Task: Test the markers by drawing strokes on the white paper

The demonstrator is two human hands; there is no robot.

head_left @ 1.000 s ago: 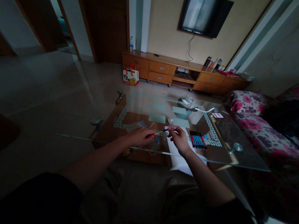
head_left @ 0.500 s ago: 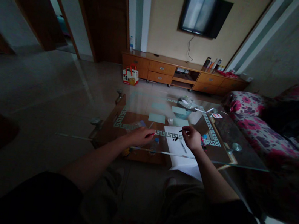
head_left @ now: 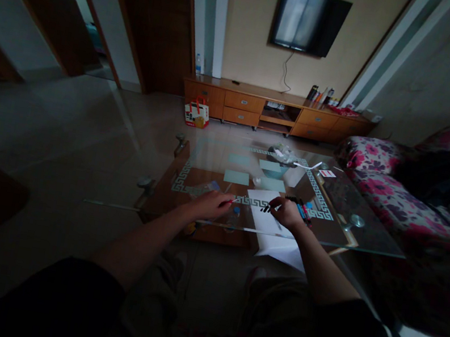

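While both forearms reach out over the knees, the scene reads so:

Left hand: the left hand point(head_left: 209, 204) rests at the near edge of the tabletop point(head_left: 352, 236), its grip closed around a thin pen point(head_left: 233, 200) with a red end, whose tip points right toward the paper.

Right hand: the right hand point(head_left: 286, 214) lies on the paper point(head_left: 260, 200), fingers curled in; the grip is nearly closed on something small, too dim to tell what.

Cap: a small dark cap point(head_left: 265, 208) lies on the paper, just left of the right hand's fingertips; whether they touch cannot be told.

Paper: white sheet, flat on the glass, its near end hanging past the tabletop edge.

Pens: a row of pens point(head_left: 302, 209) with red and blue among them lies just right of the right hand, partly hidden by it.

Farther on the tabletop: pale squares point(head_left: 236, 177) under the glass, then a bowl point(head_left: 275, 168) holding crumpled stuff near the far edge.

Right side: a flowered sofa point(head_left: 383, 177) beside the tabletop.

Floor: a red and white bag point(head_left: 197, 114) stands before the cabinet.

Far wall: a long wooden cabinet point(head_left: 244, 103), and above it a dark TV point(head_left: 308, 20).
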